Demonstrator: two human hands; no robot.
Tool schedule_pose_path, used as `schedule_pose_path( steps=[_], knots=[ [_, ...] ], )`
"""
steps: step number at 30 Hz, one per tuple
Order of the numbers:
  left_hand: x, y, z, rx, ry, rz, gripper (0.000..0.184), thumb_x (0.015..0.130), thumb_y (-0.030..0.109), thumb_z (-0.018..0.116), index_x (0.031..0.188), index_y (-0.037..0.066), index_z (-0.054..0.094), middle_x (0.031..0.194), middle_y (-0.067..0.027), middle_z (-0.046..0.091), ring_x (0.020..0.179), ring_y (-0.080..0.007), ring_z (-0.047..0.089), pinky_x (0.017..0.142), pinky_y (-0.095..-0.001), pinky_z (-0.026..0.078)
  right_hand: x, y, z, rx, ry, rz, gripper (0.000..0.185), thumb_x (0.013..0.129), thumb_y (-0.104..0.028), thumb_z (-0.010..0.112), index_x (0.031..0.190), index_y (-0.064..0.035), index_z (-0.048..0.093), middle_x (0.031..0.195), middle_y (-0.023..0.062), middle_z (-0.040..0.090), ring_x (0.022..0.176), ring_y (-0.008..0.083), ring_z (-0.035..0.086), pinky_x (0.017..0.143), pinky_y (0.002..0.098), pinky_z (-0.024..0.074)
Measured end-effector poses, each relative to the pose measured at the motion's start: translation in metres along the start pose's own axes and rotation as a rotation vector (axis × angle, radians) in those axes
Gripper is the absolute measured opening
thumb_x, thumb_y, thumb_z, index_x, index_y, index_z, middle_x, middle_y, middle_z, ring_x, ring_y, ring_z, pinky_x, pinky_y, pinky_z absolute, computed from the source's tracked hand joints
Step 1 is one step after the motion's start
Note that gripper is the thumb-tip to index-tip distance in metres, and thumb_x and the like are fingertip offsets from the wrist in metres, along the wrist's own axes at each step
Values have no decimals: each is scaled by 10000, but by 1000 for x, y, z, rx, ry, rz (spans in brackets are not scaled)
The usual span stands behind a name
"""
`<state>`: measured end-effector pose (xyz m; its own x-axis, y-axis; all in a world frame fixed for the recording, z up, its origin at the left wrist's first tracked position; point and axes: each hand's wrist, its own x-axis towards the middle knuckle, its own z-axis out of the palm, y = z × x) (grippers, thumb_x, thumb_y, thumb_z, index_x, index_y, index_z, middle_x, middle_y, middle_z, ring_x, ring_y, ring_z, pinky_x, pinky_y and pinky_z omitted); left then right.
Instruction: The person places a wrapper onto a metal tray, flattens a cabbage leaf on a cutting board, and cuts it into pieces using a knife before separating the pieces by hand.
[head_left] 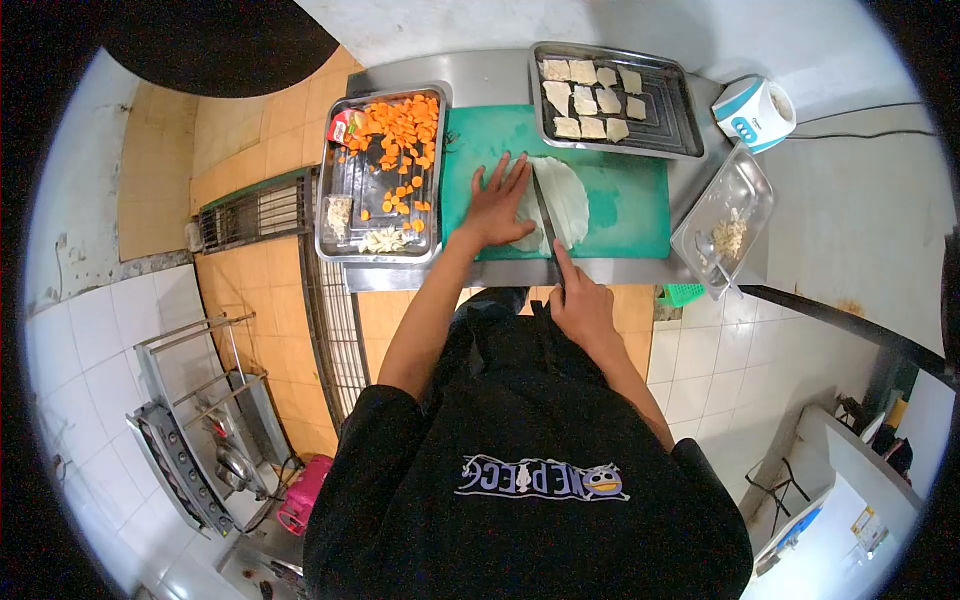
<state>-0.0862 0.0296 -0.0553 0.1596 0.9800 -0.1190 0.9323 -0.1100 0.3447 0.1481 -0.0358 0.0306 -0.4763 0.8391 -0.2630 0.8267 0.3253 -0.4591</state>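
A pale, flat, round sheet (568, 205) lies on the green cutting board (630, 200). Across it runs a dark knife (546, 212), its tip toward the board's far side. The handle is in my right hand (583, 307), with the index finger stretched along the knife toward the blade. My left hand (497, 205) rests with spread fingers on the left part of the sheet and the board beside it, left of the blade.
To the left, a metal tray (326, 190) holds orange carrot pieces, a packet and white pieces. A dark tray (680, 110) with several pale squares overlaps the board's back right. Farther right are a white-blue appliance (757, 115) and a metal pan (752, 190) with chopped bits.
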Motion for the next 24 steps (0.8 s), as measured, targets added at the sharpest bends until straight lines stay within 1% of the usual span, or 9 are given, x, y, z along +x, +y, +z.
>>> schedule_pose_path(
  steps=[6,12,18,24],
  knots=[
    [-1,1,0,5,-10,-2,1128,762,547,708,1637,64,184,1736,-73,90,1598,-283,38,1240,-612,53,4,-1,8,9,53,-6,777,878,-158,590,1605,-173,317,986,213,684,749,440,669,684,561,542],
    [-1,1,1,9,-7,-2,1121,774,566,685,1639,63,181,1737,-73,84,1599,-281,35,1241,-606,39,13,1,13,-2,97,-42,770,880,-156,593,1602,-158,324,972,217,684,736,441,664,671,566,536],
    [-2,-1,7,9,30,10,1106,779,576,664,1637,62,194,1737,-72,85,1600,-281,33,1237,-612,35,29,-10,5,-14,31,12,752,893,-168,581,1599,-139,326,972,229,685,763,445,671,682,565,535],
    [-1,-3,12,1,41,18,1102,781,594,655,1638,71,201,1740,-58,75,1601,-280,18,1235,-621,31,41,-17,0,-29,51,8,759,892,-183,581,1605,-146,323,962,227,690,784,450,676,714,582,529]
  ],
)
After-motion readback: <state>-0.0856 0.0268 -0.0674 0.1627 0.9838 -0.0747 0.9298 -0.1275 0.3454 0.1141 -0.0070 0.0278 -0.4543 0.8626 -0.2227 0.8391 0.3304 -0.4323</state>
